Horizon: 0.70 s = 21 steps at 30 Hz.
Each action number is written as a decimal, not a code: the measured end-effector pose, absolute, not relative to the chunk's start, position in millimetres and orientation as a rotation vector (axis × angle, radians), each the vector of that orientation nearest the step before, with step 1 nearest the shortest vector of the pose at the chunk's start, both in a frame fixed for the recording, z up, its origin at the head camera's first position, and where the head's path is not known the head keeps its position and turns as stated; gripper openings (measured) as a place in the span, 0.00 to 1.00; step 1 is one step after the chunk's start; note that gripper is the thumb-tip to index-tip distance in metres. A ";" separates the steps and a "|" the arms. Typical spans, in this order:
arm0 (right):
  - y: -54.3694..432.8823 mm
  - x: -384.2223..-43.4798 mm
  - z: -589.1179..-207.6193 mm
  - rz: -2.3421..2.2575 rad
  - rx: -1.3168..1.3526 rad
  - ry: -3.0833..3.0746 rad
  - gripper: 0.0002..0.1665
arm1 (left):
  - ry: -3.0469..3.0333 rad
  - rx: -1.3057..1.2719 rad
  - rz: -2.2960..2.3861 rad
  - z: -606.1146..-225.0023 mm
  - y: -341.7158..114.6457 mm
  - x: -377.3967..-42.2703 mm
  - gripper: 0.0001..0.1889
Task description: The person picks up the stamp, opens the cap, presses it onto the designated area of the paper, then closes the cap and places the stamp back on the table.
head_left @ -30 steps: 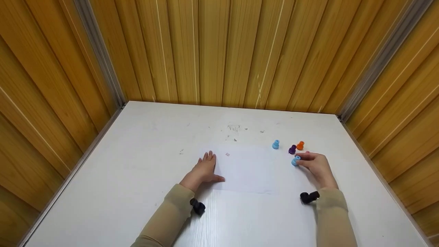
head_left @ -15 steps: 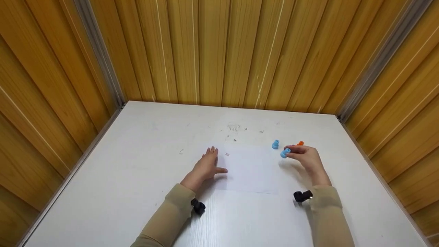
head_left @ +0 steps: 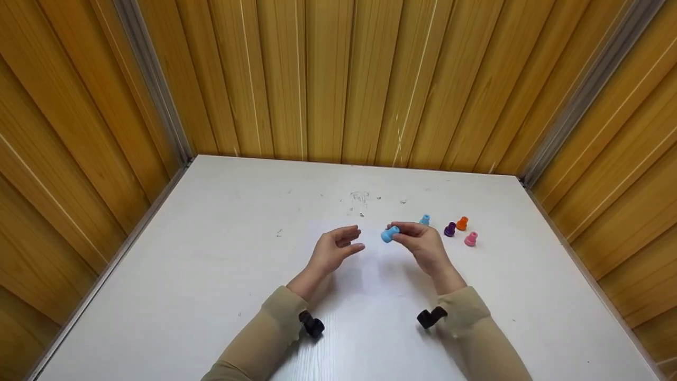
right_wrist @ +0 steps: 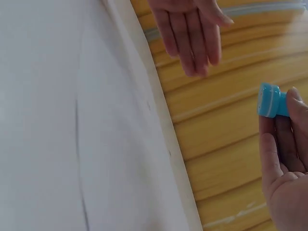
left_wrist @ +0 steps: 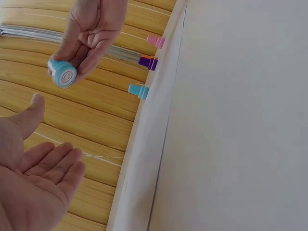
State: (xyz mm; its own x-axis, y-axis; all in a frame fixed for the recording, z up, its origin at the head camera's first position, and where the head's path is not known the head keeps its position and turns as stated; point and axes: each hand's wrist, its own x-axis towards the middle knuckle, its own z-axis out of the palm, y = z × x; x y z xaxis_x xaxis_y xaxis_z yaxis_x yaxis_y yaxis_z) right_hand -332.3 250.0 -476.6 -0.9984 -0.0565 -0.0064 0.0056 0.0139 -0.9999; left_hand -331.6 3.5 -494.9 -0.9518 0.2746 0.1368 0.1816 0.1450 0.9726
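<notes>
Between the thumb and fingers of my right hand (head_left: 426,247) is a light-blue toy stamp (head_left: 390,234), raised above a white sheet of paper (head_left: 373,278). Its round end shows a smiley-like face (left_wrist: 67,76) in the left wrist view. My left hand (head_left: 329,253) hovers over the left part of the paper, holding nothing. Its fingers are relaxed and its thumb stands apart, facing the stamp across a small gap. Beyond the right hand, a second light-blue stamp (head_left: 425,219) stands on the table, partly covered by that hand.
Right of the hands stand a purple stamp (head_left: 449,229), an orange stamp (head_left: 462,223) and a pink stamp (head_left: 471,239). The white table (head_left: 222,227) has small dark marks. Wood-panelled walls (head_left: 328,79) enclose its back and sides.
My right hand has carried the light-blue stamp leftward from the other stamps to over the paper. My left hand has lifted off the paper's left edge and turned toward the stamp.
</notes>
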 end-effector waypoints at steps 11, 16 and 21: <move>204.5 -316.1 -493.2 -2.397 -0.088 1.997 0.18 | 2.201 0.518 2.101 -499.4 15.5 -322.9 0.19; 200.9 -315.0 -495.6 -2.409 -0.100 2.073 0.17 | 2.188 0.479 2.121 -500.4 16.1 -323.3 0.16; 201.0 -314.6 -494.9 -2.368 -0.155 2.173 0.18 | 2.198 0.486 2.107 -499.0 14.8 -323.8 0.15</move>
State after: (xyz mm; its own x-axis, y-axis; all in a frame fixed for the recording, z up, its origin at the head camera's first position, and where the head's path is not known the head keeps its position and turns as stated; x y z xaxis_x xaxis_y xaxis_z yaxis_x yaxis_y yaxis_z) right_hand -314.6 201.0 -494.9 -0.9925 -0.0096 0.1218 -0.1205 -0.0863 -0.9890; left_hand -323.8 14.8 -499.0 -0.9487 0.2646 0.1732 0.1842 0.0173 0.9827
